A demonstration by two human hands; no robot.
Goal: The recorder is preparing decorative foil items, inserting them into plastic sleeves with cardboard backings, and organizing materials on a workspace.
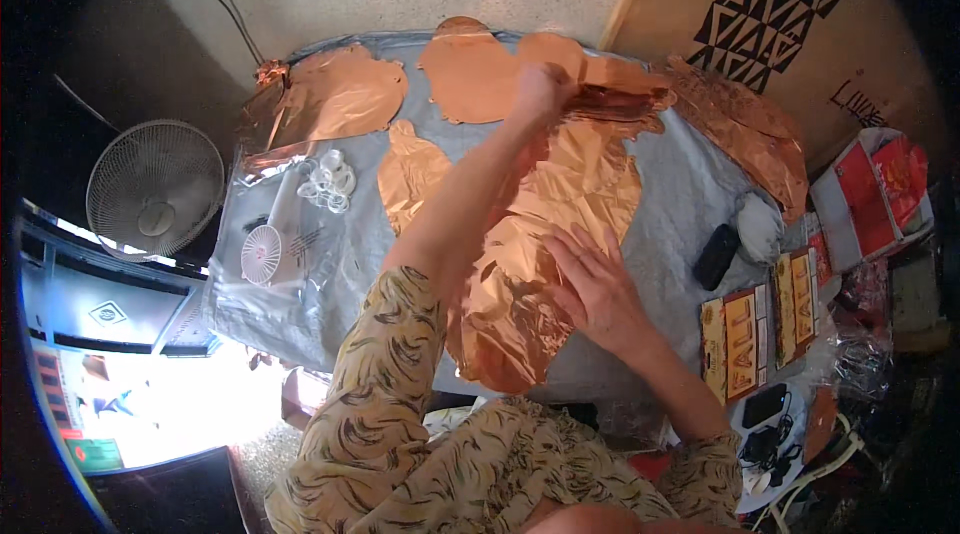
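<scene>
Patterned garment: nearest the camera, its sleeves leading to both hands.
Crumpled copper foil: mid-surface in front of the body, partly under the left forearm.
Foil's long axis: slanting from the near left to the far right, its near end close to the garment.
Right hand: fingers spread, palm down on the foil's right-hand side; nothing appears gripped.
Left hand: beyond the foil's middle, fingers curled; whether they pinch anything, I cannot tell.
Folded copper stack: just right of the left hand, along the foil's far end.
Nearer hand: right for the foil's near half, left for its far end and the stack.
Rounded copper piece: left of the left hand, flat on the grey-covered surface.
</scene>
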